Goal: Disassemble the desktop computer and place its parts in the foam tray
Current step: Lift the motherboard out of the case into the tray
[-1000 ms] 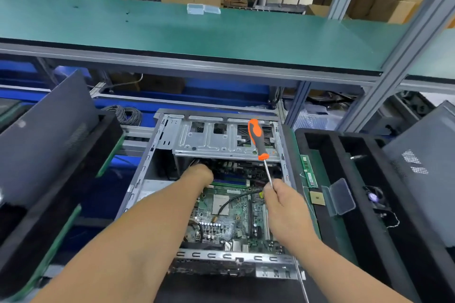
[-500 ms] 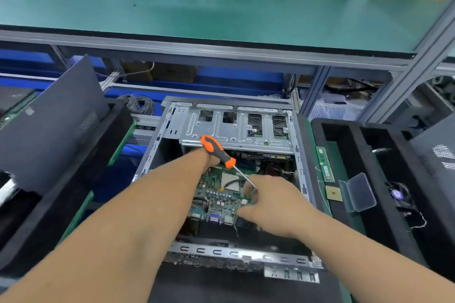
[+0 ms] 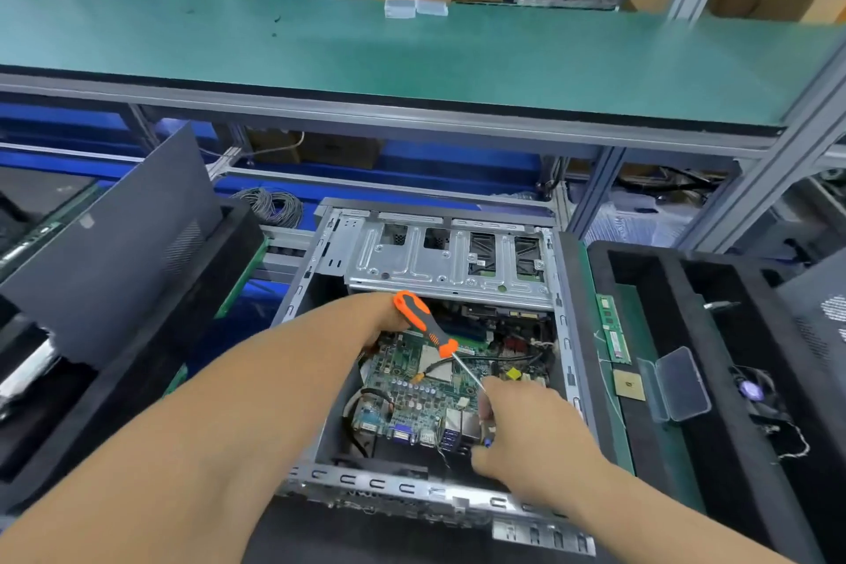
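Note:
The open desktop case (image 3: pixel 564 325) lies in front of me, its metal drive cage (image 3: pixel 448 263) at the far end. Inside, the green motherboard (image 3: pixel 412 389) sits tilted, its port row pulled back from the case's near wall. My left hand (image 3: pixel 377 318) reaches down at the board's far left corner and seems to grip it, though its fingers are hidden. My right hand (image 3: pixel 526 430) curls around the shaft of an orange-and-black screwdriver (image 3: pixel 423 327) at the board's near right corner. The black foam tray (image 3: pixel 686 325) stands right of the case.
Beside the tray's left wall lie a RAM stick (image 3: pixel 613 330), a CPU (image 3: pixel 629 385) and a clear plastic box (image 3: pixel 677 385); a small fan (image 3: pixel 751 392) lies in the tray. A dark side panel (image 3: pixel 114 234) leans on another black tray at left. A green shelf (image 3: pixel 412 50) overhangs.
The screwdriver swung from upright to lying slanted across the board, handle toward my left hand. My right hand dropped to the board's near right corner. The motherboard shifted away from the case's near wall.

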